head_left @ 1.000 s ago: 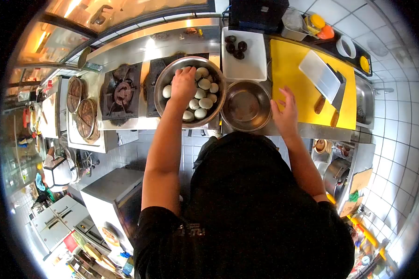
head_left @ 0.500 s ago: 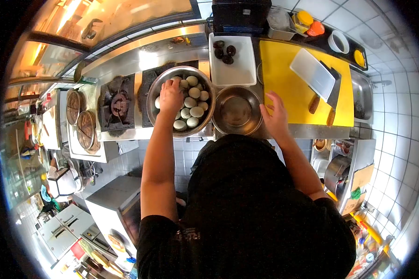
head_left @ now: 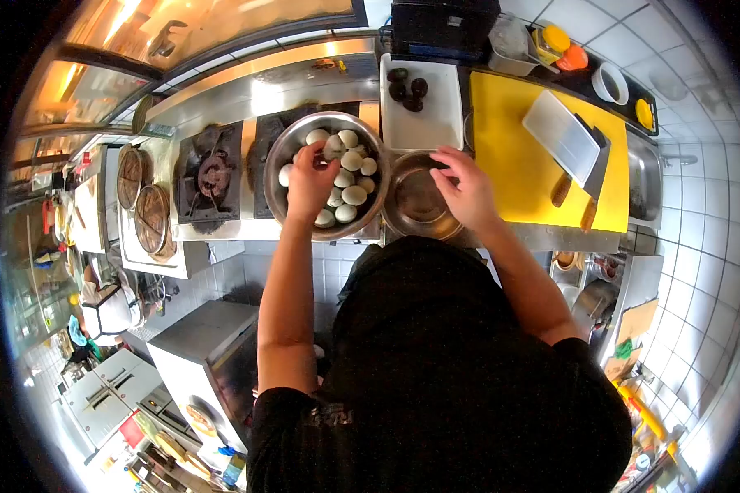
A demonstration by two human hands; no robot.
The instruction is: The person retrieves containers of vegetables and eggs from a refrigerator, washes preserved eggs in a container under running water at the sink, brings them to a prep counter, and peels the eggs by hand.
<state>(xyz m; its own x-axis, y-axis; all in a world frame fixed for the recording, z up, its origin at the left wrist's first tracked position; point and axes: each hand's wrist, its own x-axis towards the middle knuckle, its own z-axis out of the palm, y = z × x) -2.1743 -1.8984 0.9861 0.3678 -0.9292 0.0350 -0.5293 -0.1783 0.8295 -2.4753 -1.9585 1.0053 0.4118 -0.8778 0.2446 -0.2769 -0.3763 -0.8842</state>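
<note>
A large steel bowl (head_left: pixel 276 197) holds several pale, greenish-white eggs (head_left: pixel 354 195). My left hand (head_left: pixel 310 182) reaches down into it, its fingers and thumb curled about an egg (head_left: pixel 334 149) that they partly cover. To the right stands a smaller steel bowl (head_left: pixel 419 201) with a bare metal bottom. Over its right rim hovers my right hand (head_left: pixel 467 193), fingers loosely apart and nothing between them. Behind the smaller bowl is a white tray (head_left: pixel 436 123) with several dark, egg-shaped pieces (head_left: pixel 409 89) in it.
A yellow cutting board (head_left: pixel 501 181) lies on the right, bearing a translucent white lid (head_left: pixel 557 135) and two wooden-handled knives (head_left: pixel 589 215). Beyond it are a sink (head_left: pixel 645 181) and a shelf with a white cup (head_left: pixel 609 83). Gas burners (head_left: pixel 215 174) lie left of the bowls.
My left hand has shifted right within the egg bowl. My right hand has come left from the cutting board's edge to above the smaller bowl. The whole view has shifted slightly.
</note>
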